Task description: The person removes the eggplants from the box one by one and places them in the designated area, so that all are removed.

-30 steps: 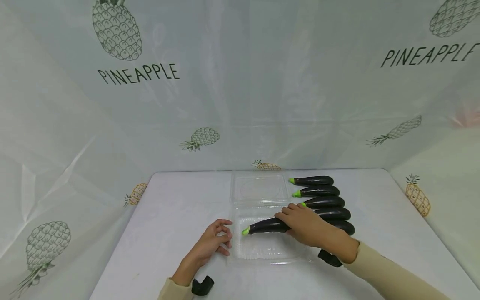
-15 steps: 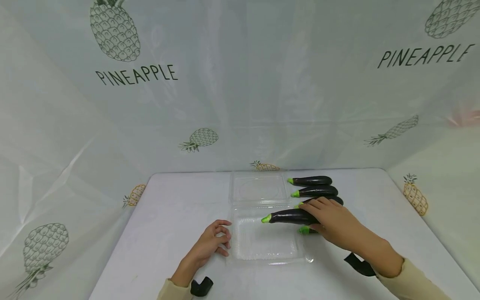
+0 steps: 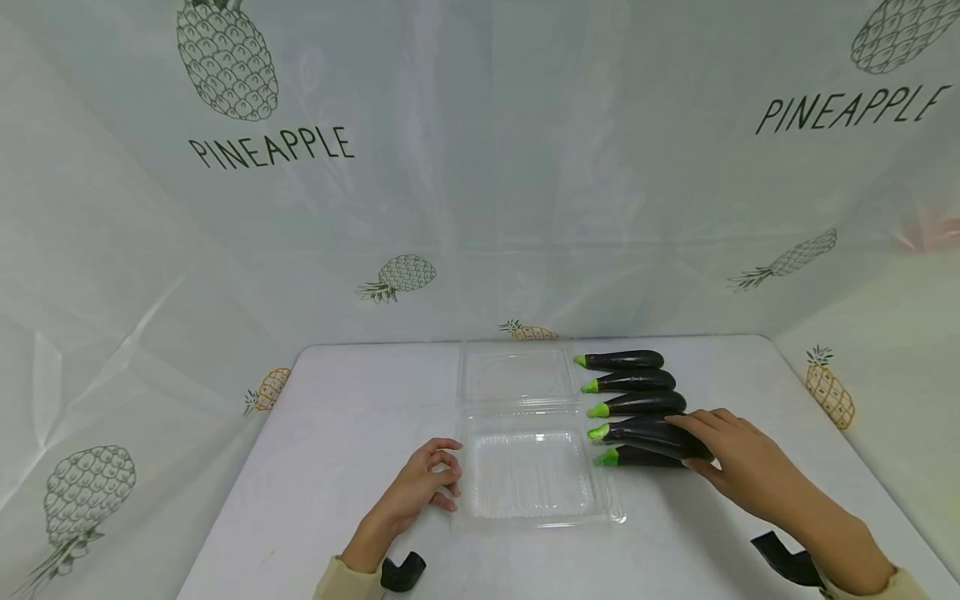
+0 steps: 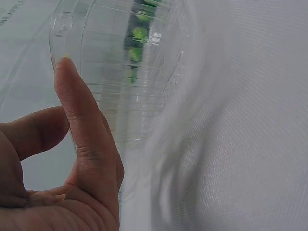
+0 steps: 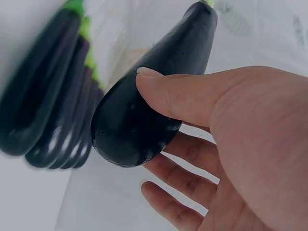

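In the head view my right hand (image 3: 742,458) grips a dark purple eggplant (image 3: 648,433) by its thick end, its green stem pointing left. Thumb and fingers lie on opposite sides of this eggplant (image 5: 144,101) in the right wrist view. It is above a row of similar eggplants, partly covering them; the nearest eggplant (image 3: 637,457) shows below it. My left hand (image 3: 422,483) rests at the left edge of a clear plastic clamshell container (image 3: 467,467), fingers loosely bent. In the left wrist view a fingertip lies against the container's rim (image 4: 52,43).
The container's lid (image 3: 517,375) lies folded back behind its base. Further eggplants (image 3: 637,404) lie in a row right of the container on the white table (image 3: 360,392). A pineapple-print sheet (image 3: 480,192) hangs behind and at the sides.
My right hand has carried the eggplant from over the container base to the right, above the row. The left hand has stayed at the container's left edge.
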`<state>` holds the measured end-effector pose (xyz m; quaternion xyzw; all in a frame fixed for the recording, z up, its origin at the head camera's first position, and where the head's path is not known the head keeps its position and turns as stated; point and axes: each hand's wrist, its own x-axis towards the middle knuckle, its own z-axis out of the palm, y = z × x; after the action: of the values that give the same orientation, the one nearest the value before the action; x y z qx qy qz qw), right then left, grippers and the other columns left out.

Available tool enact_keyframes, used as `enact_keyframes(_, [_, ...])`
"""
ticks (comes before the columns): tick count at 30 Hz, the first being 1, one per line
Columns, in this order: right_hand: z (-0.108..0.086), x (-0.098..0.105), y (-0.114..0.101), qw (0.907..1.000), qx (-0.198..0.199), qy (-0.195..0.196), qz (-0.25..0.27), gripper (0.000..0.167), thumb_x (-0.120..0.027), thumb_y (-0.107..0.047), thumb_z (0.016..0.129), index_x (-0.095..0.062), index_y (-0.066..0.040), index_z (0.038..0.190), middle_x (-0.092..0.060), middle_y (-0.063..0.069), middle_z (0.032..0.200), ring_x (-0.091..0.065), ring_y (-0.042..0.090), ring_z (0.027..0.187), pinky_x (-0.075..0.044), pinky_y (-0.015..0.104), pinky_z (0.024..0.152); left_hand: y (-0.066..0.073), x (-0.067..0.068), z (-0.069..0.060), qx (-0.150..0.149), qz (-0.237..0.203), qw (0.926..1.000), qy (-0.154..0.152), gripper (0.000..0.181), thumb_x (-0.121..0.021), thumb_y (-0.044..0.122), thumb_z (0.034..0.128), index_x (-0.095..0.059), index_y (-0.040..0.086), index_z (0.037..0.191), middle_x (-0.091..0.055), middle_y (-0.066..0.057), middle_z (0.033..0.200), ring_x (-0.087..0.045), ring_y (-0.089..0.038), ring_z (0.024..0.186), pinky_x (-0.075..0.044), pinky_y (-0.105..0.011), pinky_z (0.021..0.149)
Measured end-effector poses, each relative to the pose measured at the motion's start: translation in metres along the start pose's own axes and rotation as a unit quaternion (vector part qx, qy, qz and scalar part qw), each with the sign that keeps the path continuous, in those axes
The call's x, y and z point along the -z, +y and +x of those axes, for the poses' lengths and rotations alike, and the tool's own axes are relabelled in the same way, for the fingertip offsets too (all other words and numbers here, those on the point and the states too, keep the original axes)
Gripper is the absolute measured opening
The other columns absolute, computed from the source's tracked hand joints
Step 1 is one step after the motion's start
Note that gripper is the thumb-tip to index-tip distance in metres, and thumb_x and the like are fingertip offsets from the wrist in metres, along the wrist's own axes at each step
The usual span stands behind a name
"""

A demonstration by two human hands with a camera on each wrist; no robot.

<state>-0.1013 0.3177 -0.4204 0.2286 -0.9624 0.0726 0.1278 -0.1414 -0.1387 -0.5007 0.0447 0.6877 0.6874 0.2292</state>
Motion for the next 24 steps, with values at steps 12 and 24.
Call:
enact_keyframes(12, [-0.034,-0.018,0.035,0.9993,0.004,0.037,-0.007,0.060,-0.098,-0.008,0.066,-0.072,-0.003,0.120,-0.073,0.008,0.110,-0.069,0.034,0.097,-0.060,0.055,0.080,0.003,-0.001,-0.003,-0.005,0.004,1.0000,-0.003,0.048,-0.060,0.000,0.1027,-0.040,-0.011,0.146,-0.055,-0.007,0.103,-0.062,-0.017,0.076,-0.060,-0.027,0.059])
enact_keyframes(24, [-0.047,-0.035,0.041,0.9999,-0.011,0.002,-0.002,0.061,-0.098,-0.004,0.063,-0.073,-0.003,0.118,-0.073,0.009,0.109,-0.069,0.036,0.098,-0.060,0.056,0.080,0.005,-0.003,-0.004,0.007,0.003,0.9999,0.007,0.048,-0.060,0.000,0.1030,-0.041,-0.009,0.146,-0.055,-0.007,0.103,-0.061,-0.017,0.075,-0.060,-0.028,0.058])
